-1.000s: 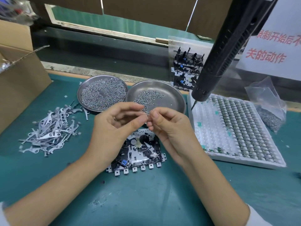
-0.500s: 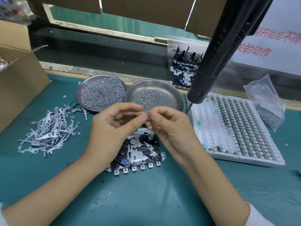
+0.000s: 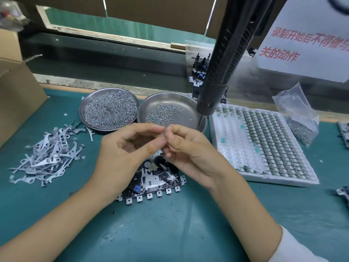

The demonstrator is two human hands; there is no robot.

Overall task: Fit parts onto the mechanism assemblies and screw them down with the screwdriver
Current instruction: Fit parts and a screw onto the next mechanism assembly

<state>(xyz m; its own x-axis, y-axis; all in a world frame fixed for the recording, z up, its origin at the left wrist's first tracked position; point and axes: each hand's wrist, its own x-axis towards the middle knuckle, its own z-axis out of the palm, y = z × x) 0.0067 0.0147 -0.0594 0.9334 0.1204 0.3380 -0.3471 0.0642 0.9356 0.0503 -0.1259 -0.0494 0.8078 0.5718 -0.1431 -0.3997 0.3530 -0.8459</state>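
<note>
- Pinching one tiny screw (image 3: 164,132) between them, the left hand (image 3: 124,157) and right hand (image 3: 190,154) hover above the mechanism assembly (image 3: 151,183) on the counter (image 3: 170,229), likely orienting it; each grip grasps it.
- Hanging screwdriver (image 3: 222,70) waits just beyond, untouched.

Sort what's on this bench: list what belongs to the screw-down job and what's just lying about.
In the job:
- left hand and right hand, pinching a tiny part between the fingertips
- mechanism under the hands
- screwdriver hanging above
- two screw dishes
- metal levers
- parts tray

Lying about:
- cardboard box
- plastic bag
- sign
</note>
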